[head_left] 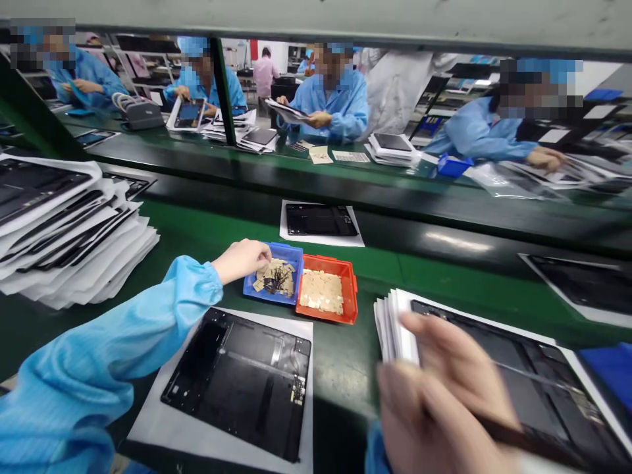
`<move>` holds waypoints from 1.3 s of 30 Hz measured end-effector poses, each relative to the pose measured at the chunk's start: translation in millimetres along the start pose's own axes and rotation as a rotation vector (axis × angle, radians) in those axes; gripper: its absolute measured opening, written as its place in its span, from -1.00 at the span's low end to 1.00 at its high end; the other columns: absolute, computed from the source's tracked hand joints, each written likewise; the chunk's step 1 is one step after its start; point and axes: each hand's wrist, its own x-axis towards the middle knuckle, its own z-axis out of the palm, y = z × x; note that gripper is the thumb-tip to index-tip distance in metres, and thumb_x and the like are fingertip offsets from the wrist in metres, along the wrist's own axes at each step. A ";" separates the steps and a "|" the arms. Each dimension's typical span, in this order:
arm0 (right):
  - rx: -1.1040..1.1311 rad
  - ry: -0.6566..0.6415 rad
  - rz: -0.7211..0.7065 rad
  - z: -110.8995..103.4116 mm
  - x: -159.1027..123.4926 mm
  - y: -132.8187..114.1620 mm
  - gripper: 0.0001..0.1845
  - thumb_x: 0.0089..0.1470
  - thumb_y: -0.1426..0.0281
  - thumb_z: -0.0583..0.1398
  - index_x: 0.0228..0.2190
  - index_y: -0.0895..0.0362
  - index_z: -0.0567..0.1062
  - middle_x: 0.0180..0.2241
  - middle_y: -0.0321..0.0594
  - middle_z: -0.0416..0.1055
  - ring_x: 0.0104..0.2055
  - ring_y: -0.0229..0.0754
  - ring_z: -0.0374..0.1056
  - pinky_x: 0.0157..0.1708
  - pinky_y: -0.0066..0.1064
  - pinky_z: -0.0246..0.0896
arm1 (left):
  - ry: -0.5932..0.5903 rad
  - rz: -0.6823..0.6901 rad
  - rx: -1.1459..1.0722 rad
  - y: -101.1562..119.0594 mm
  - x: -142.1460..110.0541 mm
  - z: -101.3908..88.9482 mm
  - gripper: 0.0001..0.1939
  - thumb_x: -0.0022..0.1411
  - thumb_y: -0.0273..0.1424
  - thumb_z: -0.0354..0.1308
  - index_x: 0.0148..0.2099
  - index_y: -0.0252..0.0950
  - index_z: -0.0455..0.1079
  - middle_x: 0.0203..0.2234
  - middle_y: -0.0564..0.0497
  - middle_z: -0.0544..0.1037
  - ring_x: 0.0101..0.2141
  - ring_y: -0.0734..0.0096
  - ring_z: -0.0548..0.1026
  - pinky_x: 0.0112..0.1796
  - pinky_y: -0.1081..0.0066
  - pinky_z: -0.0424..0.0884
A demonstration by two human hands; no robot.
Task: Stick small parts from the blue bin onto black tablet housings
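Note:
My left hand reaches over the near-left part of a blue bin. Its fingers are pinched together, and whatever sits between them is too small to name. Small tan pieces and thin black bits lie in that bin. At lower right, my right hand is smeared by motion, its fingers curled; a dark narrow strip shows against it, its kind unclear. In front of me a black tablet-like panel with exposed circuitry lies on a white sheet.
A red bin of tan pieces adjoins the blue one. Stacked panels and sheets stand at left and behind my right hand. Another panel lies farther back. Co-workers in blue sit beyond the dark ledge.

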 end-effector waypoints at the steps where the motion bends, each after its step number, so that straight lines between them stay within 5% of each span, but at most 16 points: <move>1: 0.069 0.048 0.020 16.2 11.9 5.3 -0.75 0.11 0.30 0.07 -0.15 0.00 0.38 -0.30 -0.14 0.41 -0.64 -0.33 0.09 -0.70 -0.44 -0.01 | 0.036 0.009 -0.074 2.4 -5.3 -1.2 -0.86 0.08 -0.47 0.06 -0.32 -0.26 0.45 -0.41 0.05 0.56 -0.34 0.38 0.49 -0.26 0.41 0.34; 5: 0.048 -0.121 -0.013 70.7 44.4 41.5 -0.87 0.03 0.32 0.16 -0.44 0.11 0.46 -0.48 -0.26 0.39 -0.51 -0.27 0.23 -0.48 -0.41 0.20 | 0.170 0.024 -0.361 24.4 -31.9 4.7 -0.78 0.19 -0.32 0.04 -0.21 -0.32 0.42 -0.30 -0.03 0.56 -0.31 0.40 0.52 -0.26 0.45 0.42; 8: 0.015 -0.163 -0.028 83.7 51.5 59.2 -0.82 0.03 0.30 0.17 -0.33 0.11 0.50 -0.37 -0.21 0.45 -0.37 -0.19 0.34 -0.34 -0.36 0.26 | 0.213 0.038 -0.546 44.8 -47.9 13.6 -0.74 0.20 -0.25 0.07 -0.19 -0.34 0.40 -0.29 -0.05 0.55 -0.32 0.40 0.53 -0.27 0.45 0.46; 13: 0.013 -0.135 -0.015 72.0 48.7 59.6 -0.76 0.06 0.29 0.18 -0.24 0.09 0.52 -0.26 -0.19 0.48 -0.29 -0.15 0.39 -0.32 -0.35 0.29 | 0.201 0.055 -0.933 68.1 -53.8 20.7 -0.86 0.09 -0.36 0.18 -0.33 -0.35 0.41 -0.40 -0.01 0.55 -0.35 0.41 0.52 -0.27 0.46 0.45; 18: -0.104 0.126 -0.215 62.4 45.9 59.2 -0.92 0.01 0.35 0.22 -0.41 0.09 0.50 -0.35 -0.21 0.43 -0.39 -0.20 0.35 -0.41 -0.37 0.27 | 0.220 0.026 -0.905 82.1 -53.0 22.7 -0.91 0.06 -0.42 0.19 -0.35 -0.34 0.44 -0.43 0.02 0.54 -0.38 0.43 0.50 -0.30 0.46 0.44; 22: -0.095 -0.067 -0.181 59.1 44.4 59.0 -0.85 0.09 0.36 0.15 -0.34 0.07 0.53 -0.35 -0.22 0.48 -0.32 -0.17 0.38 -0.29 -0.34 0.29 | 0.223 0.036 -0.926 86.5 -54.0 27.4 -0.92 0.07 -0.42 0.18 -0.35 -0.33 0.45 -0.41 0.02 0.54 -0.36 0.41 0.50 -0.27 0.45 0.44; 27: 0.024 -0.092 0.044 61.3 43.8 57.9 -0.81 0.01 0.29 0.21 -0.35 0.12 0.56 -0.46 -0.25 0.49 -0.49 -0.21 0.35 -0.48 -0.40 0.27 | 0.179 0.025 -1.007 87.2 -53.0 35.7 -0.88 0.08 -0.39 0.16 -0.33 -0.33 0.45 -0.40 -0.01 0.55 -0.37 0.37 0.52 -0.28 0.41 0.47; 34: 0.081 -0.147 0.084 60.4 54.6 67.1 -0.75 0.09 0.28 0.12 -0.40 0.14 0.55 -0.35 -0.18 0.51 -0.25 -0.10 0.41 -0.17 -0.28 0.28 | 0.188 -0.008 -0.988 79.5 -48.1 44.1 -0.88 0.08 -0.38 0.16 -0.35 -0.35 0.43 -0.40 -0.01 0.55 -0.40 0.41 0.51 -0.31 0.45 0.47; 39: 0.038 -0.228 0.092 60.9 56.0 69.4 -0.82 0.00 0.29 0.21 -0.39 0.13 0.56 -0.49 -0.26 0.49 -0.48 -0.20 0.37 -0.43 -0.39 0.29 | 0.186 -0.005 -0.961 72.8 -45.3 46.1 -0.89 0.08 -0.40 0.13 -0.34 -0.36 0.39 -0.41 0.00 0.53 -0.39 0.44 0.50 -0.30 0.46 0.45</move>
